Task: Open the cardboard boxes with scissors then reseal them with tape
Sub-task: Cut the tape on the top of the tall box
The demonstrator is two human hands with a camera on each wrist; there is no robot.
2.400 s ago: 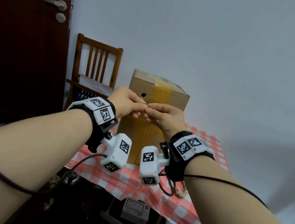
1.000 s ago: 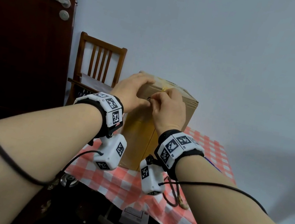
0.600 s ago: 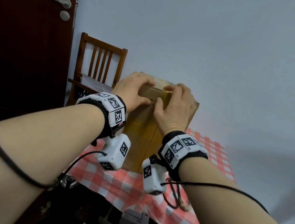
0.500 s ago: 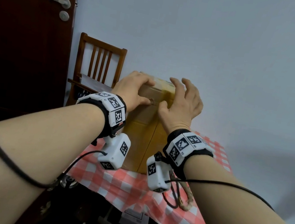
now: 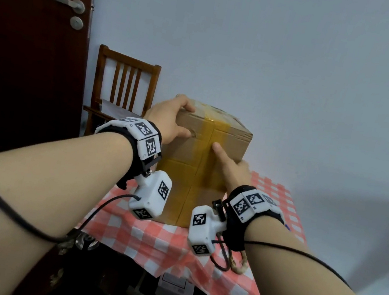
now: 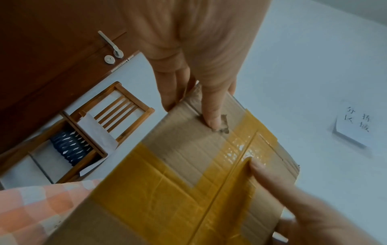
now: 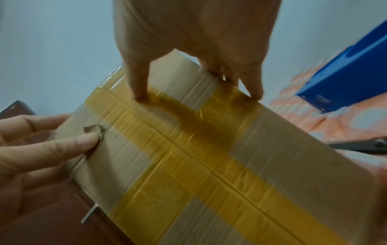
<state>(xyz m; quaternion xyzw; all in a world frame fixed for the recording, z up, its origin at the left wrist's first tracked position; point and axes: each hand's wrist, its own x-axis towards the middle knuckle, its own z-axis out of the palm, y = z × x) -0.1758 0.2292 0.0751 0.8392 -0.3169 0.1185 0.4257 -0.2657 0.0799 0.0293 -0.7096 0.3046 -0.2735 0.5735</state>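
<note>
Hands on one taped cardboard box [image 5: 223, 152] standing on the checked tablecloth [image 5: 166, 245].
Left hand [image 5: 167, 117] grips the box's top left corner; right hand [image 5: 233, 169] presses flat against the yellow tape [image 5: 204, 154], thumb extended.

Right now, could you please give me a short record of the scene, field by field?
box: cardboard box upright on checked tablecloth, seams closed with yellow tape
left hand: left hand holds box's top left corner, thumb by a small torn hole
right hand: right hand presses the tape with its thumb
scissors: dark handles on cloth, partly visible in right wrist view
background: wooden chair, dark door
</note>
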